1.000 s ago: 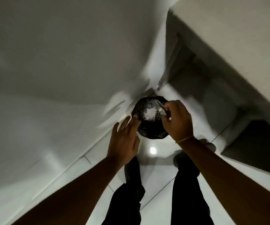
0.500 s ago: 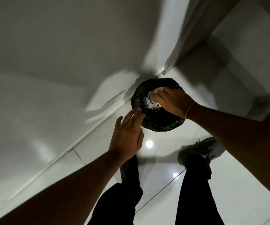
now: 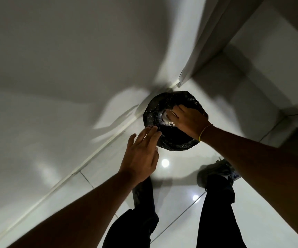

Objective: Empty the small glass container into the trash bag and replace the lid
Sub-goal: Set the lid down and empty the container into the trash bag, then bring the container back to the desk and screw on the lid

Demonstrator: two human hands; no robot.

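A black trash bag (image 3: 173, 140) sits open on the white tile floor by the wall. My right hand (image 3: 189, 120) reaches over the bag's mouth and is closed around the small glass container (image 3: 166, 117), which is tipped on its side with its open end toward the left, inside the bag's rim. My left hand (image 3: 142, 153) has its fingers spread, with the fingertips touching the bag's near left rim. No lid is in view.
A white wall (image 3: 73, 68) runs along the left, meeting the floor at a baseboard. A door frame or cabinet edge (image 3: 198, 65) stands just behind the bag. My two legs and shoes (image 3: 218, 174) stand on the glossy tiles below the bag.
My right hand moved left and deeper over the bag's mouth and tipped the glass container further. My left hand kept its place at the bag's rim. The view shifted closer.
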